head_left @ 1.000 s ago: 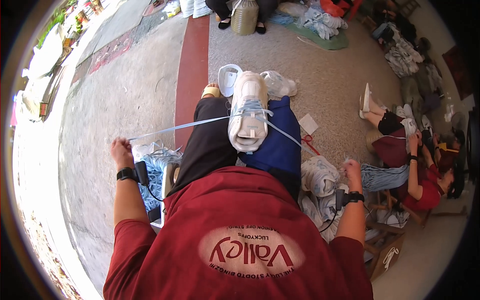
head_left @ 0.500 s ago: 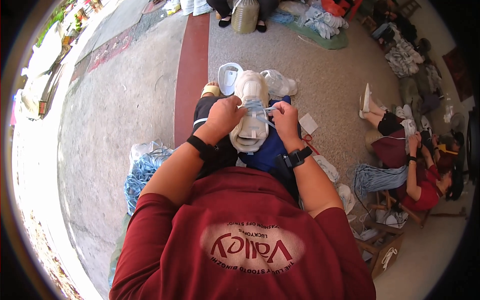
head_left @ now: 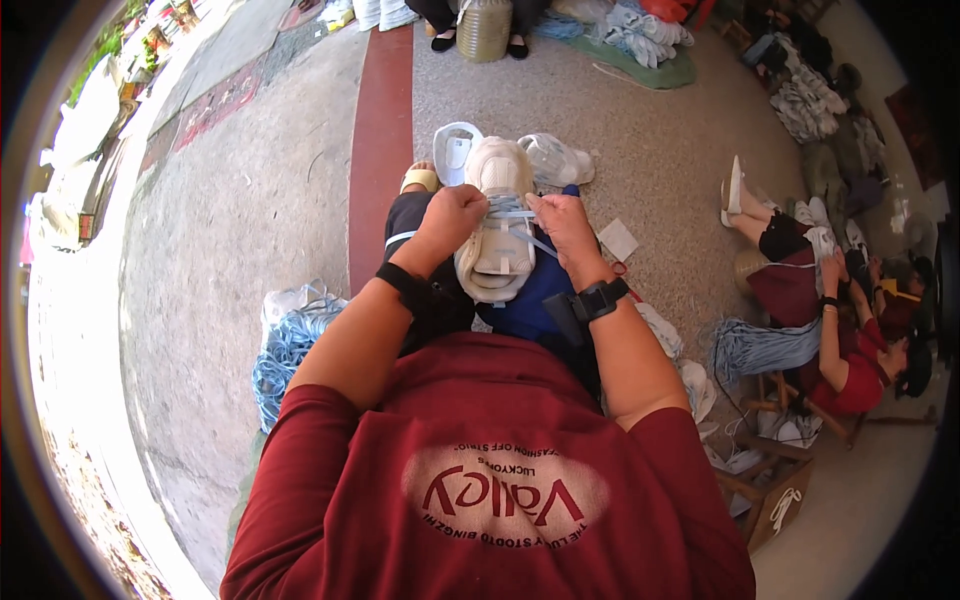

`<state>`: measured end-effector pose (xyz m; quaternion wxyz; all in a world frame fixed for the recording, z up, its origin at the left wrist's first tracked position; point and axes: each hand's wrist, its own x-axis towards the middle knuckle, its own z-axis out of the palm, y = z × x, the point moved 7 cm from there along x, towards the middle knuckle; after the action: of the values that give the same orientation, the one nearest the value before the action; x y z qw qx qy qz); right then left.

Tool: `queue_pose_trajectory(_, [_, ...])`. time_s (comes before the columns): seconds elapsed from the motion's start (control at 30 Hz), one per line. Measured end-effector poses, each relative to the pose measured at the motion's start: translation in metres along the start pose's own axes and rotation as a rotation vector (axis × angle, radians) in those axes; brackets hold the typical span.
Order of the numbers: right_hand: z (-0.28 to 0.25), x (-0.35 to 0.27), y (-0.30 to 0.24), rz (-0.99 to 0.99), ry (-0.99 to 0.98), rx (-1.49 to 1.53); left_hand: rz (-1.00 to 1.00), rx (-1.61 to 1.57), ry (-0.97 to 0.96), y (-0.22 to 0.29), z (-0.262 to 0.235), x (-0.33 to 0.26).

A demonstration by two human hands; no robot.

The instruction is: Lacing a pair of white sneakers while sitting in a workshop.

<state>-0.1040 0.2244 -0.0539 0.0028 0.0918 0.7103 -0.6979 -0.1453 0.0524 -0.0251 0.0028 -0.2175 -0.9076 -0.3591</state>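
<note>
A whitish sneaker rests on my lap, toe pointing away, with light blue shoelace strung across its upper. My left hand is closed against the left eyelet edge; what its fingertips pinch is hidden. At the right eyelet edge, my right hand pinches the shoelace between thumb and finger. A loose length of lace hangs slanting down beside the shoe's opening, below the right hand. Dark trousers and a blue cloth lie under the shoe.
Beyond the sneaker are a white shoe-shaped piece and another pale shoe. A bundle of blue laces lies at my left. To the right, a seated person works beside hanging blue laces and a wooden stool.
My right hand has come in from the right, its fingertips now at the eyelet edge. The lace stretch that ran out to it is shorter. The left hand stays at the left edge.
</note>
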Motion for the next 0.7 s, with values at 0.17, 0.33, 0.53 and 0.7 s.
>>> queue_pose_trajectory(0.17, [-0.003,-0.002,0.014,0.097,0.070,0.031,-0.299,-1.021,-0.283,-0.010,0.021,-0.009])
queue_pose_trajectory(0.33, [-0.007,0.001,0.015,0.030,0.111,0.289,-0.096,-0.735,-0.288,-0.011,0.020,0.003])
queue_pose_trajectory(0.53, [-0.005,0.001,0.020,0.046,0.045,0.242,-0.144,-0.596,-0.201,-0.036,0.019,0.001])
queue_pose_trajectory(0.7, [-0.001,-0.004,0.017,0.038,0.038,0.331,-0.216,-0.648,-0.116,-0.042,0.017,-0.004])
